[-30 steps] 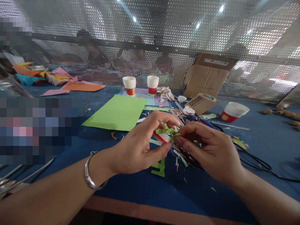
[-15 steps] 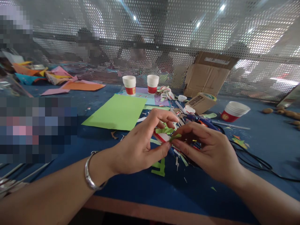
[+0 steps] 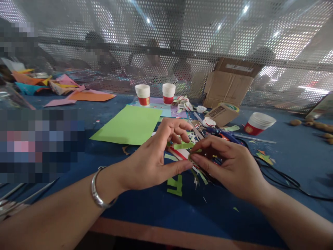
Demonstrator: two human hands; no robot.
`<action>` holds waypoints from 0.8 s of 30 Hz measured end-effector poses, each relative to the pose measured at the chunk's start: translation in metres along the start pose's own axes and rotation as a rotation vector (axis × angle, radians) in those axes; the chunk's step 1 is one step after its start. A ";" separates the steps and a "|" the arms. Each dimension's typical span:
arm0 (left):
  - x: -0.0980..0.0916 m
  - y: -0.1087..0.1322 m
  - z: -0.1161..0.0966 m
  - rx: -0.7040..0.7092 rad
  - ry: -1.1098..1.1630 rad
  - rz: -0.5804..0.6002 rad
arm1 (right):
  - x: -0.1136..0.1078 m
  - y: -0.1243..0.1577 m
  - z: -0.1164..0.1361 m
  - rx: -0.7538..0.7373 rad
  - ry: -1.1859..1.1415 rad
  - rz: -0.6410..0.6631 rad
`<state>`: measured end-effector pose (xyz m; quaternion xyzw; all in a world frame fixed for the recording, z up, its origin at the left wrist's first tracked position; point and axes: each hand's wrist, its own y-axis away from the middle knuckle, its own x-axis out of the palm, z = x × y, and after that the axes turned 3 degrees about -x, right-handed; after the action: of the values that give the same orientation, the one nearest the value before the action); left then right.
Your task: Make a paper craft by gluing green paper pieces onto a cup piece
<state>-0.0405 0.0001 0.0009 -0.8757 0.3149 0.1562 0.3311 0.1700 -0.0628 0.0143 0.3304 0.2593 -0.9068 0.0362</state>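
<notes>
My left hand, with a silver bangle on the wrist, pinches a small piece made of a cut red-and-white cup with green paper strips. My right hand pinches the same piece from the right, thumb and forefinger closed on a green strip. Both hands hover just above the blue table. Under them lie paper scraps and a green cut-out shape.
A green sheet lies behind my left hand. Two paper cups stand at the back, a cup stack lies at right, beside a cardboard box, a tape roll and a black cable. Coloured papers sit far left. People sit behind the mesh screen.
Both hands have stayed in place; my left fingers curled lower over the piece, and the piece has shifted slightly down and left.
</notes>
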 end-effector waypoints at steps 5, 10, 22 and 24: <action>-0.004 0.001 -0.001 -0.023 0.001 0.045 | 0.000 0.000 -0.001 -0.006 0.016 0.005; -0.007 0.003 -0.001 -0.076 -0.004 0.093 | -0.002 -0.001 -0.002 -0.014 0.010 0.020; -0.009 0.000 -0.001 -0.182 0.058 0.053 | -0.002 0.003 -0.007 -0.005 0.099 -0.178; -0.010 -0.001 -0.002 -0.209 0.058 0.044 | -0.002 0.003 -0.007 0.009 0.102 -0.190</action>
<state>-0.0473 0.0034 0.0078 -0.9024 0.3256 0.1701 0.2251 0.1766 -0.0622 0.0100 0.3500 0.2868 -0.8894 -0.0645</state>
